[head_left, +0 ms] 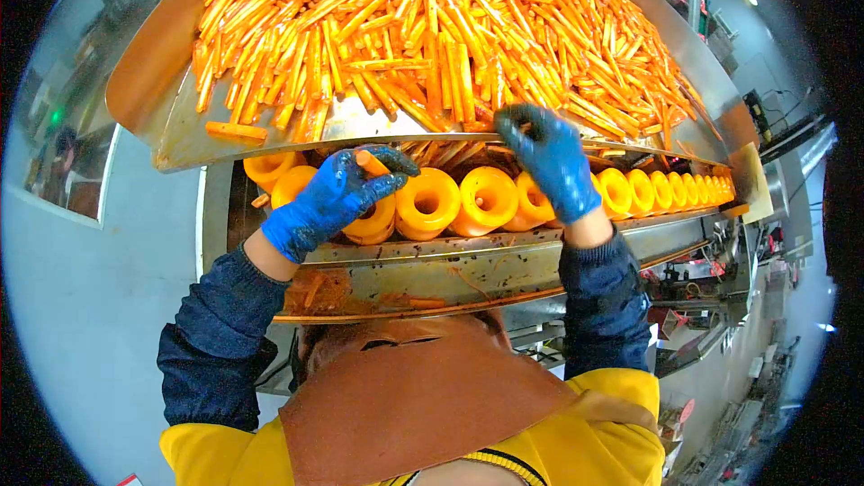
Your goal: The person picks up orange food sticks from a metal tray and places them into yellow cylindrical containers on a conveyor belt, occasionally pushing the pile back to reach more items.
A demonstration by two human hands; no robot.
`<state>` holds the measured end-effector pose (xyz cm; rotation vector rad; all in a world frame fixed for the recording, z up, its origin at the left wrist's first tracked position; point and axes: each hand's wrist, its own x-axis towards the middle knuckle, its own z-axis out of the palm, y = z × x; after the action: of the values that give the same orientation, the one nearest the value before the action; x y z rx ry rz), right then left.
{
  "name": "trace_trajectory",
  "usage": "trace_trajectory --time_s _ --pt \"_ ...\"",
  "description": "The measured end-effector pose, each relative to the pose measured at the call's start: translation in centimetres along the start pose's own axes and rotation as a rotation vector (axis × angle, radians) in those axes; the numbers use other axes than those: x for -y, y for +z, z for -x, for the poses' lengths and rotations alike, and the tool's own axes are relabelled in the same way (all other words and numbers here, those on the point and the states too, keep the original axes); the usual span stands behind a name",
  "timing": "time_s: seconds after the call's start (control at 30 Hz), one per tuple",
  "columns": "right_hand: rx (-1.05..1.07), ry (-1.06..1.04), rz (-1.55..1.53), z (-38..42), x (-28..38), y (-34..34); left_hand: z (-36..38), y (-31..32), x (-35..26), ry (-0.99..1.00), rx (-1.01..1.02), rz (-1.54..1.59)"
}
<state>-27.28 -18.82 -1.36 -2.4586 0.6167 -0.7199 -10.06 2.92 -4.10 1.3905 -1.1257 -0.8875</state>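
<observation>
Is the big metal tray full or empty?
Largely full: orange sticks lie heaped across most of the metal tray, with some bare metal showing near its front edge.

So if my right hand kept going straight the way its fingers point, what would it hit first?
Probably the heaped orange sticks in the metal tray; your right hand overlaps the tray's front edge in view, though its height is hard to judge.

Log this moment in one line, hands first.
left hand: holding orange stick above cups | right hand: at edge of tray, grip unclear | tray: heaped with sticks
</observation>
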Motion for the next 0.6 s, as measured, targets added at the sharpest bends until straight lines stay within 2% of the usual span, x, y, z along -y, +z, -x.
trace_trajectory --time_s 0.07,0.17,0.27,0.33,0.37,0.4,0.47,0.5,0.53,0.57,0.6 --pt "-0.055 -0.071 0.095 -3.4 0.1 0.0 -0.8 0.7 0.5 0.005 0.023 0.038" --pt "0.095 0.033 0.305 -7.9 2.1 1.2 -2.4 2.1 2.9 0.006 0.139 0.13" --pt "0.224 0.084 0.42 -11.0 1.3 5.4 -2.4 3.3 1.5 -0.01 0.056 -0.157" --pt "0.222 0.079 0.424 -12.1 1.0 6.6 -2.6 2.3 2.6 0.049 0.022 -0.065" --pt "0.266 0.133 0.267 -12.8 0.5 6.5 -2.6 1.5 3.1 0.111 -0.01 0.023" --pt "0.309 0.187 0.109 -13.5 -0.1 6.4 -2.2 0.1 1.8 0.03 -0.041 0.095" --pt "0.244 0.194 -0.171 -14.4 -4.1 7.4 -1.2 -3.5 -0.3 0.041 -0.169 -0.156" --pt "0.244 0.316 -0.26 -14.0 -3.9 6.2 -0.9 -5.6 -0.9 0.036 -0.245 -0.359" --pt "0.243 0.438 -0.348 -13.2 -3.4 4.9 -0.5 -7.6 -0.4 0.074 -0.298 -0.379" --pt "0.17 0.434 -0.48 -12.6 -4.3 4.2 -0.2 -9.5 0.6 0.095 -0.381 -0.381" --pt "0.096 0.429 -0.611 -11.9 -4.8 3.8 0.1 -11.2 1.0 0.114 -0.45 -0.626"
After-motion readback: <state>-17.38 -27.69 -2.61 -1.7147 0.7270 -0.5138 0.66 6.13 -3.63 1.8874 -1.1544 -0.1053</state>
